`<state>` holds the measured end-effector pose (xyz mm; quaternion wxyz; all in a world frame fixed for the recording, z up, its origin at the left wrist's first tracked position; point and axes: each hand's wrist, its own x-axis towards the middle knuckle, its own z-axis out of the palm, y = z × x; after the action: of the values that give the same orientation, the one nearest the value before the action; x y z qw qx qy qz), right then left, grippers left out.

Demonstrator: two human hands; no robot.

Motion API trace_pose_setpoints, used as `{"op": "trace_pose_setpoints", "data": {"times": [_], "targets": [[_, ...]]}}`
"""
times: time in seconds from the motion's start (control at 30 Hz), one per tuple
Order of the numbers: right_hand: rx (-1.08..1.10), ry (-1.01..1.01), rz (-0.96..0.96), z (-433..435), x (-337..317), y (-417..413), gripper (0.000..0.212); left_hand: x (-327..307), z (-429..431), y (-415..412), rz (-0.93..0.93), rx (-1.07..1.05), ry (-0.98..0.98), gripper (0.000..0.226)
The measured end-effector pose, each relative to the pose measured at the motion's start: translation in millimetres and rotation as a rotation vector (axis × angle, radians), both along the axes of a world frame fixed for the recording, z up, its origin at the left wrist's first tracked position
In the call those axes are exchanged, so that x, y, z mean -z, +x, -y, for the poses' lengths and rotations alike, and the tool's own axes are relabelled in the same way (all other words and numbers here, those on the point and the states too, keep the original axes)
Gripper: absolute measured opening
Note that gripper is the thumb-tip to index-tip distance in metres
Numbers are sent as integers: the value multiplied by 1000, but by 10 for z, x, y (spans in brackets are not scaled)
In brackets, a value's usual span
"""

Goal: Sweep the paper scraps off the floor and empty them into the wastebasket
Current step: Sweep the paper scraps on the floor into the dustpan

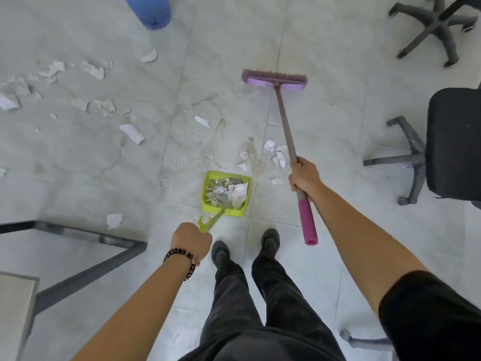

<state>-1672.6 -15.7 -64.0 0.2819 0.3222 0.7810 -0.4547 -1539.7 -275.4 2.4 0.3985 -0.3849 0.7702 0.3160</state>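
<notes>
Tiled floor (pixel 78 178), paper scraps (pixel 132 133), broom (pixel 274 80), dustpan (pixel 229 211)

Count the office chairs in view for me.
2. One chair at top right, only its base showing; a second chair at the right edge, seat and base. A grey leg at the bottom may belong to a third.

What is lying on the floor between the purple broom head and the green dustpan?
In the head view, a small cluster of white paper scraps lies on dusty floor tiles between the broom head and the dustpan, nearer the dustpan.
</notes>
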Motion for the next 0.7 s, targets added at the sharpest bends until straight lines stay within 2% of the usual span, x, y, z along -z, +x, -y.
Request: {"op": "trace_pose_setpoints", "data": {"times": [0.13, 0.23, 0.3, 0.4, 0.43, 0.57, 0.7], "targets": [[-20, -48, 23, 272, 222, -825, 21, 36, 16, -18, 8, 106, -46, 24], [-118, -7, 119, 338, 457, -983, 22, 33, 15, -38, 31, 155, -56, 23], [-210, 60, 233, 247, 559, -777, 18, 41, 19, -31, 34, 161, -58, 23], [-166, 81, 469, -89, 475, -120, 32, 22, 21, -50, 31, 149, -62, 24], [-162, 108, 497, -236, 434, 135, 32, 13, 21, -61, 36, 151, -54, 25], [-318, 324, 374, -707, 175, 1023, 38, -48, 2, -56, 34, 133, -35, 25], [-436, 373, 303, -861, -14, 1324, 46, -109, -13, -24, 51, 115, -14, 27]]}}
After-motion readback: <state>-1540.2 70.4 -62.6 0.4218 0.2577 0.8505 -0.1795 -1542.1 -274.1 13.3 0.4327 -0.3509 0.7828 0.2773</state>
